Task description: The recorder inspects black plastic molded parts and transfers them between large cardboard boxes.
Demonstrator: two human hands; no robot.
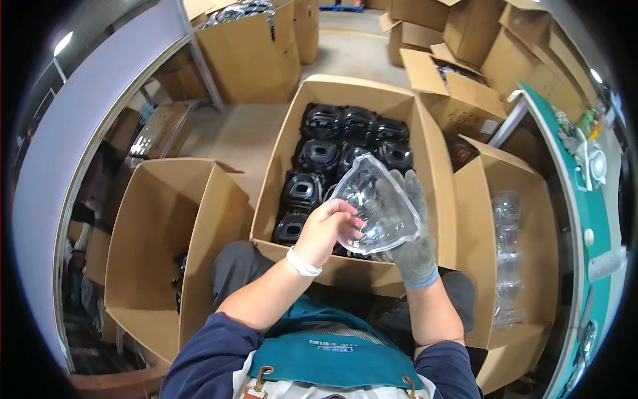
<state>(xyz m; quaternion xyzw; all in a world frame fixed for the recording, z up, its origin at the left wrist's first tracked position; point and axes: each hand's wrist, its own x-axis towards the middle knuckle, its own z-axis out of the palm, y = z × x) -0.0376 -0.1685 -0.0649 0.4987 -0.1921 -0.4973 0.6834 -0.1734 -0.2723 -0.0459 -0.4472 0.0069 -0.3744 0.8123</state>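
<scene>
A clear, curved plastic shell [383, 211], like a transparent visor, is held up over the middle carton. My bare left hand [327, 229], a white band at its wrist, is closed on the shell's left edge, fingertips showing through the plastic. On its right side, my right hand [415, 233] in a grey glove supports the shell, fingers reaching up along its back; its thumb is partly hidden. Beneath, black molded shells [319, 153] with oval openings lie in rows inside the open cardboard box [435, 173].
An open carton [153, 226] at left holds a few dark pieces. Stacked clear plastic pieces [508, 259] lie in the right-hand carton [531, 219]. A green-topped table [568, 166] stands at far right. More large cartons [246, 63] stand at the back.
</scene>
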